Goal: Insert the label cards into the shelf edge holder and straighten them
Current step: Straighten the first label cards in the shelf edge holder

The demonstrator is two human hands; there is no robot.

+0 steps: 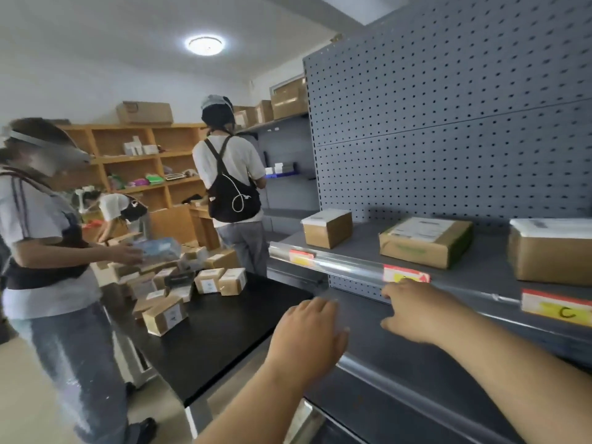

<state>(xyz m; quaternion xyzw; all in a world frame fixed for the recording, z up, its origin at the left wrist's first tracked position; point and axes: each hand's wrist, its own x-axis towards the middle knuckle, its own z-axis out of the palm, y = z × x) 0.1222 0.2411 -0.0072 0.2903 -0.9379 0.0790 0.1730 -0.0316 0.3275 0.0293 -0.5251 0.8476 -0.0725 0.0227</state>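
Observation:
A clear plastic shelf edge holder point(346, 265) runs along the front of the grey shelf. Three red-and-yellow label cards sit in it: a left card point(301, 257), a middle card point(405, 274) and a right card point(555, 307) marked "C". My right hand point(416, 310) is raised just under the middle card, its index finger pointing up at the card's lower edge and the other fingers loosely curled. My left hand point(309, 334) hovers lower and to the left with relaxed fingers, over the front edge of the lower shelf point(394, 373), holding nothing.
Three cardboard boxes point(326, 227) point(424, 240) point(551, 251) stand on the shelf before a grey pegboard point(448, 123). A black table point(224, 331) at the left holds several small boxes. Three other people work nearby, the nearest point(48, 251) at the far left.

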